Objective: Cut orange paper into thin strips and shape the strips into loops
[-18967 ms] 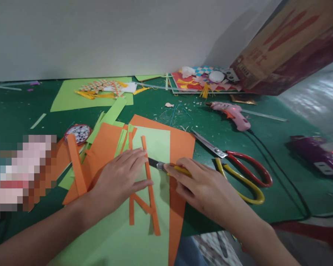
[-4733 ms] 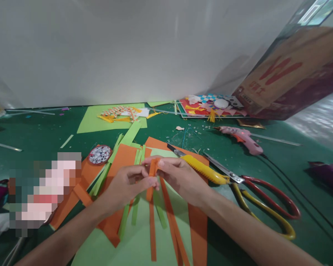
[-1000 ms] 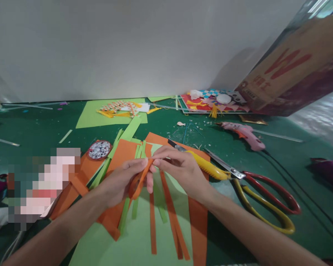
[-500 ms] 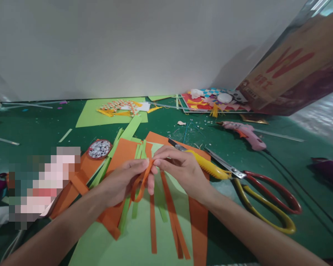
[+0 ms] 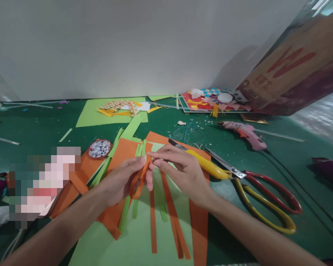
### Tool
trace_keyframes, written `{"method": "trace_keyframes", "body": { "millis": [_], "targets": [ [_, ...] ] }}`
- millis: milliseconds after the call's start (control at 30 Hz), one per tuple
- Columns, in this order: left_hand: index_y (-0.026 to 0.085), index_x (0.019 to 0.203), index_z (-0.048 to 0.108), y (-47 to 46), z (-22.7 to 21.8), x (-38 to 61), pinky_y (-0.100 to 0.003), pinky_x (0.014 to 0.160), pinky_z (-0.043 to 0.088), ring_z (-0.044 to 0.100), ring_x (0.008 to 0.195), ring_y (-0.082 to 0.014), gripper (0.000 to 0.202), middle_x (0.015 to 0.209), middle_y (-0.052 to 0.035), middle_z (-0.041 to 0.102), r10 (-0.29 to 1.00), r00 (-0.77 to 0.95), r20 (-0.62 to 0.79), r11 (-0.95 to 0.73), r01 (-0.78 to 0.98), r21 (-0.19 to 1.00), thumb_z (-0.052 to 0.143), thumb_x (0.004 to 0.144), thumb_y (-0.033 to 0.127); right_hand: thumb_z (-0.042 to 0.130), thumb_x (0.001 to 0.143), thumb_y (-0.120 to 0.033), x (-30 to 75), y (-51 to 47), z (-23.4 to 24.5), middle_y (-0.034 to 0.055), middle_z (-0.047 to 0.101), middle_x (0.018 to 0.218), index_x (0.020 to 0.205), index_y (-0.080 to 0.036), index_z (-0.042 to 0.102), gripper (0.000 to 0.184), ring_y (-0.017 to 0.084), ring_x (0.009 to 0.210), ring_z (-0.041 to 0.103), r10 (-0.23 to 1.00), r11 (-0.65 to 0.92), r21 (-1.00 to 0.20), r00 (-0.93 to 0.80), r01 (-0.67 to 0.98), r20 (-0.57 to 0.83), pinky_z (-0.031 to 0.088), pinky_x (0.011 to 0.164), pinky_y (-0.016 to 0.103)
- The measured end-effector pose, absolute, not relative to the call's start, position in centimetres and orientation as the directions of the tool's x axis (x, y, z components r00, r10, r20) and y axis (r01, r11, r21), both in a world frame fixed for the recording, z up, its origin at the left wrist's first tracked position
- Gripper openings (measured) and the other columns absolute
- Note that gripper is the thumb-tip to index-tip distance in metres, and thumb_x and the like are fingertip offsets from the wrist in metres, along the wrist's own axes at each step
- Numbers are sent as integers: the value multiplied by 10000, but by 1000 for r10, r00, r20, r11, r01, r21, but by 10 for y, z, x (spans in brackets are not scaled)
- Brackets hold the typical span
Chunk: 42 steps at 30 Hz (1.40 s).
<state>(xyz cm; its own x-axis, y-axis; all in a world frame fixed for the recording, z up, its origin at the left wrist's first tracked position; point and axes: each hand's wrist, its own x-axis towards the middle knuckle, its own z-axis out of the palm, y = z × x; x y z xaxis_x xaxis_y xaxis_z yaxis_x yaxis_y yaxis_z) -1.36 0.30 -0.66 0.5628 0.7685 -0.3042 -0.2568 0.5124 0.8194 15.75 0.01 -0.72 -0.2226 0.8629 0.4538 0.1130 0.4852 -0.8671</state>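
Both of my hands meet over a pile of cut paper in the middle of the green mat. My left hand (image 5: 122, 181) pinches a curled orange paper strip (image 5: 138, 181) that loops down under its fingers. My right hand (image 5: 180, 170) pinches the upper end of the same strip, thumb and fingertips pressed together. Under them lie a light green sheet (image 5: 133, 244), an orange sheet (image 5: 198, 225) and several loose orange strips (image 5: 172, 214) and green strips (image 5: 124, 218).
A yellow utility knife (image 5: 204, 166) and large red-and-yellow scissors (image 5: 263, 199) lie right of my hands. Further back are a pink glue gun (image 5: 244, 130) with its cord, a tin of googly eyes (image 5: 99, 148), woven paper crafts (image 5: 119, 107) and a cardboard box (image 5: 291, 70).
The orange strip's loop has tightened and my fingertips have closed nearer together at its top end. Long before, my right hand held the utility knife, which now lies on the paper.
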Motion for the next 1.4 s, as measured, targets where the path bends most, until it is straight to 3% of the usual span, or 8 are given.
{"method": "trace_keyframes", "body": {
  "millis": [500,733,1000,1167,1300,1400],
  "targets": [
    [144,758,663,3,-5,-13,-182,580,437,564,527,-78,254,558,20,591,776,570,-270,515,-324,794,653,814,392,593,823,-127,157,0,-8,14,687,769,929,-252,740,220,122,737,615,863,492,-863,-189,115,468,491,677,258],
    [140,717,663,3,-2,-10,-174,555,444,576,540,-85,279,583,12,603,773,552,-311,546,-332,769,737,726,409,585,830,-131,158,0,-6,9,699,770,924,-254,737,217,129,742,610,856,505,-853,-206,134,474,486,668,263],
    [131,730,661,1,-4,-10,-176,560,471,487,484,-61,257,530,35,523,769,572,-287,550,-362,752,664,809,375,563,842,-179,158,0,-7,17,682,780,924,-232,716,181,141,746,609,872,482,-859,-195,174,450,477,641,265],
    [117,771,655,2,-3,-9,-177,549,485,507,504,-71,246,560,18,535,801,533,-273,532,-424,733,563,890,311,546,838,-242,159,1,-6,22,656,792,838,-194,655,119,138,696,600,931,364,-907,-109,214,348,460,584,257],
    [110,777,642,5,1,-10,-183,517,488,503,496,-67,324,591,15,520,848,462,-259,509,-577,639,418,959,257,506,796,-162,156,2,-9,1,614,723,758,-183,554,65,115,645,571,952,300,-909,-150,288,267,440,550,221],
    [118,772,622,8,3,-10,-183,522,497,518,509,-68,372,612,12,516,882,395,-255,469,-693,547,345,980,253,499,783,-137,153,1,-18,-12,602,697,766,-187,513,54,99,588,541,923,362,-855,-270,372,273,414,517,204]
  ]
}}
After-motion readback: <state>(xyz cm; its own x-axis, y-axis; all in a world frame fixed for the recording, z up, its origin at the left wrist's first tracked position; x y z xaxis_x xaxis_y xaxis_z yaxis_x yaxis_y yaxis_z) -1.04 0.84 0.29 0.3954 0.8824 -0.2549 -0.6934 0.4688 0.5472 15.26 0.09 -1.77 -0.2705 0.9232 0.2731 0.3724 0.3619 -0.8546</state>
